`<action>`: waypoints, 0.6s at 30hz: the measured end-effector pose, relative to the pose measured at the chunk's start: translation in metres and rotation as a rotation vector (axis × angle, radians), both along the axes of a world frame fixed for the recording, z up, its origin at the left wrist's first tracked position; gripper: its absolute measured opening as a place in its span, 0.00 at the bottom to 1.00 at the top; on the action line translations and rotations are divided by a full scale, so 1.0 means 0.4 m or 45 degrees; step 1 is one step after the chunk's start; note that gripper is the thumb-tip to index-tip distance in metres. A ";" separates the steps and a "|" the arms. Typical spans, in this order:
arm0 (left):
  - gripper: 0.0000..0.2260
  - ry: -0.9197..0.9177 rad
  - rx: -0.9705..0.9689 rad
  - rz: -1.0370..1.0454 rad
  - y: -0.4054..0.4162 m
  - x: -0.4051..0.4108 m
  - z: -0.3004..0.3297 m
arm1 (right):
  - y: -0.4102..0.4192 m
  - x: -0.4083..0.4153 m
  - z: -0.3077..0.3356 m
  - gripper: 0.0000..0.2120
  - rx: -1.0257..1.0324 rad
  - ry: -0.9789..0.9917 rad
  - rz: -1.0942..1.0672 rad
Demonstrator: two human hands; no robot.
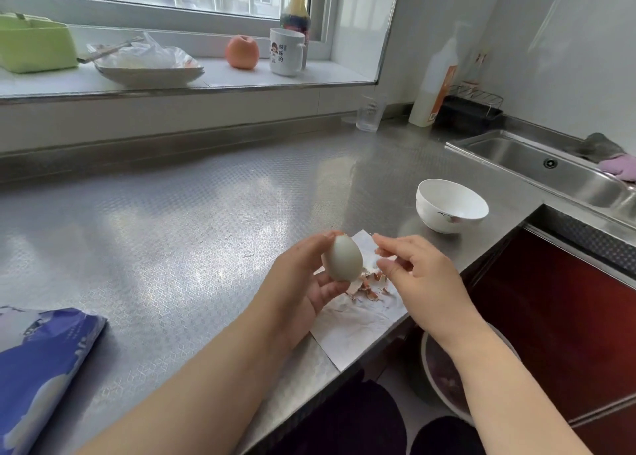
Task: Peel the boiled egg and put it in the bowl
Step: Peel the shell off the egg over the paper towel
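Note:
My left hand (303,282) holds a boiled egg (343,258) upright by its ends, thumb at the top and fingers underneath. The egg's visible side is smooth, pale and bare of shell. Just right of the egg is my right hand (413,268), a little apart from it, with thumb and forefinger pinched close; I cannot make out whether a shell bit is between them. Brown shell pieces (368,286) lie on a white paper sheet (358,323) under both hands. A white bowl (451,206) stands empty on the steel counter, to the right and farther back.
The sink (550,168) is at the far right, with cloths on its rim. A blue plastic bag (41,361) lies at the near left. A glass (370,112) and a white bottle (435,86) stand at the back. On the windowsill are an apple (242,51), mug, plate and green bag.

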State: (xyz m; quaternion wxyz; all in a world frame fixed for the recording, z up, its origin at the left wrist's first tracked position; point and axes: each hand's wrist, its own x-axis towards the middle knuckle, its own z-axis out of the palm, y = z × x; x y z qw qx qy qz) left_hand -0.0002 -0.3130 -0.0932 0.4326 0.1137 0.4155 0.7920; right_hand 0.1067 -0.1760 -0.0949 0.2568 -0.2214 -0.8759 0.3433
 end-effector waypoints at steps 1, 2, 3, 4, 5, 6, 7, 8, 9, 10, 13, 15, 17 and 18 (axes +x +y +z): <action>0.08 -0.075 0.019 -0.006 -0.001 -0.001 0.001 | 0.004 0.003 -0.003 0.17 0.008 -0.079 0.040; 0.07 -0.124 0.032 -0.013 -0.002 -0.003 0.000 | 0.005 0.005 -0.004 0.18 0.013 -0.119 0.069; 0.08 -0.145 0.038 -0.023 -0.002 -0.003 0.000 | 0.004 0.006 -0.003 0.16 0.021 -0.121 0.078; 0.09 -0.140 0.036 -0.033 -0.002 -0.002 -0.001 | 0.001 0.008 0.001 0.13 0.038 -0.087 0.065; 0.10 -0.110 0.026 -0.041 -0.002 -0.001 -0.001 | -0.002 0.008 0.007 0.11 0.054 -0.029 0.035; 0.12 -0.058 0.002 -0.042 -0.001 0.002 -0.003 | -0.006 0.008 0.014 0.09 0.053 0.043 0.003; 0.13 0.009 -0.030 -0.034 0.001 0.003 -0.005 | -0.009 0.006 0.023 0.10 0.028 0.111 -0.011; 0.13 0.081 -0.062 -0.018 0.002 0.005 -0.007 | -0.013 0.002 0.032 0.11 -0.007 0.162 0.003; 0.13 0.147 -0.089 -0.001 0.004 0.007 -0.010 | -0.017 -0.002 0.041 0.11 -0.037 0.193 0.043; 0.14 0.203 -0.104 0.007 0.005 0.009 -0.012 | -0.021 -0.008 0.049 0.11 -0.054 0.204 0.097; 0.18 0.325 -0.097 -0.021 0.003 0.012 -0.013 | -0.031 -0.020 0.055 0.09 -0.078 0.173 0.201; 0.19 0.438 -0.108 -0.051 -0.002 0.013 -0.010 | -0.029 -0.018 0.053 0.09 -0.122 0.194 0.175; 0.18 0.563 -0.126 -0.053 -0.005 0.013 -0.005 | -0.025 -0.012 0.057 0.07 -0.179 0.209 0.139; 0.18 0.615 -0.141 -0.044 -0.005 0.014 -0.004 | -0.022 -0.009 0.058 0.06 -0.193 0.209 0.126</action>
